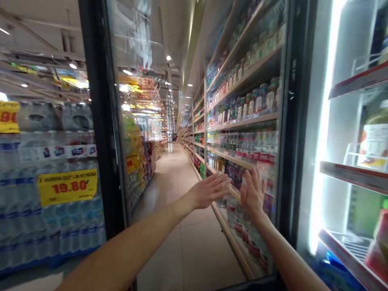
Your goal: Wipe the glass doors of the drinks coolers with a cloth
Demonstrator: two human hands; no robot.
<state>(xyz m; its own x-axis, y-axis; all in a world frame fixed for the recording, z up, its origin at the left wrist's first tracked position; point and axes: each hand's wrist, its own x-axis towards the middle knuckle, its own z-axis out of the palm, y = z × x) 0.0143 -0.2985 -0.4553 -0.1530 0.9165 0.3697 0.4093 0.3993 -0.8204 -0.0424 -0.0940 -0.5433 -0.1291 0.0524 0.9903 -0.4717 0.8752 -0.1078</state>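
A tall glass door (294,133) with a black frame stands in front of me. My left hand (212,189) reaches across from the lower left, palm down, its fingers stretched out and holding nothing. Close to its right, my right hand (253,192) is raised with fingers spread and the palm toward the glass. Both hands are empty, and the fingertips are slightly blurred. Whether either one touches the pane cannot be made out. Rows of bottled drinks (242,106) on long shelves show in the glass behind the hands.
At the right is a lit cooler with shelf edges (354,176) and a large bottle (374,141). Stacked packs of water bottles (51,226) stand at left, bearing a yellow price sign (68,186). A tiled aisle floor (169,161) runs into the distance.
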